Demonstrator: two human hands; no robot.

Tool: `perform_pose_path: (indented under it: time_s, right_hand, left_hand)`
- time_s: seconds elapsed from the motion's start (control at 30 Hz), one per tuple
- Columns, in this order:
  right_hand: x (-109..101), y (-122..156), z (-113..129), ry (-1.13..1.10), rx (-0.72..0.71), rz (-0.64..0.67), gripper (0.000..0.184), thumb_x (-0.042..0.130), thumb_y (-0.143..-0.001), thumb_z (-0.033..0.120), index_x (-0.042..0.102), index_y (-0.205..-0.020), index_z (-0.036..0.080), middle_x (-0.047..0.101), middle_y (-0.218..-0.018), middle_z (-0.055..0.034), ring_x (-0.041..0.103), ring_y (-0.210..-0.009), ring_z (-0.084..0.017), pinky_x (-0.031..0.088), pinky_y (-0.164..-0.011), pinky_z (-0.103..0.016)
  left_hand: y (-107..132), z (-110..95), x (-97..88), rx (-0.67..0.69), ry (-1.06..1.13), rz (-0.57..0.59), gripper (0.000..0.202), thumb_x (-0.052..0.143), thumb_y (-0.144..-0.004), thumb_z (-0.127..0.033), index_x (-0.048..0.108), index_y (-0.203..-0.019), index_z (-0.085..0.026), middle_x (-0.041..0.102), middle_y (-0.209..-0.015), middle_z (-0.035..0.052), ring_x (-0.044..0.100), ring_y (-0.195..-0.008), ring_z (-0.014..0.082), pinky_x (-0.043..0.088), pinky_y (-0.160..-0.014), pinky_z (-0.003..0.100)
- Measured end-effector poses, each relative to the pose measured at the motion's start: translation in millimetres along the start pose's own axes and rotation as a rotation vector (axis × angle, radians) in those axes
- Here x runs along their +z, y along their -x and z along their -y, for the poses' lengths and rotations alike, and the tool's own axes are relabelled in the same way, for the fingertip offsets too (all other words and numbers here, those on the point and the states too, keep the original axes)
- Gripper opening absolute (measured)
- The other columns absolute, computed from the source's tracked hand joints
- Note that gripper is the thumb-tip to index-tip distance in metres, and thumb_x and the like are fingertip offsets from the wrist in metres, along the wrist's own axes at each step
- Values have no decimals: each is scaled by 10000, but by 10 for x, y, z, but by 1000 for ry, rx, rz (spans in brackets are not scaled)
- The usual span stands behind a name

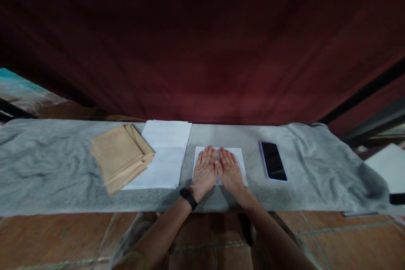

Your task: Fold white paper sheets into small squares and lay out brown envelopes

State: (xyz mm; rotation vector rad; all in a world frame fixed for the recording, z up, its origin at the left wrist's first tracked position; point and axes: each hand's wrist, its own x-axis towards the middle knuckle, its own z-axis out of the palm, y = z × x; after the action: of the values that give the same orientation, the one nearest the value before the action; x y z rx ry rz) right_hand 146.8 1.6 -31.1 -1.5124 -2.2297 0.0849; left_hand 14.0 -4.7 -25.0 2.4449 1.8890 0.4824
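A sheet of white paper [240, 160], apparently folded, lies on the grey cloth in front of me. Pressed flat on its left half is my left hand [205, 173], fingers stretched out and pointing away from me. My right hand [230, 173] rests flat on the other half, fingers extended, its thumb close against the left hand. Neither hand grips anything. The palms cover most of the paper, so only its edges and a strip between the hands show.
Left of my hands is a stack of white paper [164, 164], partly under several brown envelopes [118, 152]. A phone [274, 161] in a lilac case lies to the right. Grey cloth [47, 168] covers the narrow bench. A dark red curtain [202, 50] hangs behind it.
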Motion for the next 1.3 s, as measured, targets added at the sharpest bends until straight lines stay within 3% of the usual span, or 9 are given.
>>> perform_pose_path:
  time_s: [0.47, 0.67, 0.97, 1.13, 1.3]
  right_hand:
    - [-74, 122, -220, 99, 46, -64, 568, 316, -1054, 405, 367, -1528, 96, 406, -1550, -186, 377, -1444, -298, 300, -1175, -499]
    - [-131, 194, -328, 132, 75, -87, 612, 324, -1050, 433, 358, -1519, 40, 396, -1544, -230, 380, -1436, -332, 307, -1164, -525]
    - [-137, 316, -434, 245, 95, -156, 670, 339, -1047, 470, 323, -1520, -5, 398, -1530, -267, 397, -1418, -350, 341, -1149, -509]
    - [-191, 262, -393, 202, 83, -138, 652, 288, -1058, 455, 298, -1534, 9, 389, -1545, -244, 351, -1451, -331, 340, -1157, -509]
    - [-193, 223, -188, 60, -58, -24, 596, 268, -1065, 395, 242, -1568, 76, 353, -1587, -165, 291, -1490, -251, 322, -1191, -450]
  left_hand:
    - [76, 91, -95, -131, -9, -9, 601, 353, -983, -296, 321, -1521, -30, 306, -1600, 199, 225, -1512, 277, 215, -1234, 474]
    - [146, 110, -96, -143, -28, -66, 622, 358, -995, -352, 291, -1538, -56, 307, -1602, 194, 235, -1509, 282, 243, -1223, 481]
    - [212, 120, -117, -172, -97, -41, 649, 325, -1008, -396, 291, -1531, -13, 291, -1602, 209, 230, -1509, 296, 243, -1225, 480]
    - [227, 107, -114, -170, -129, -45, 653, 326, -1011, -406, 300, -1526, -5, 294, -1598, 216, 234, -1507, 302, 240, -1226, 479]
    - [225, 95, -113, -180, -136, -56, 652, 329, -1011, -401, 295, -1528, -7, 296, -1598, 216, 225, -1510, 304, 253, -1219, 488]
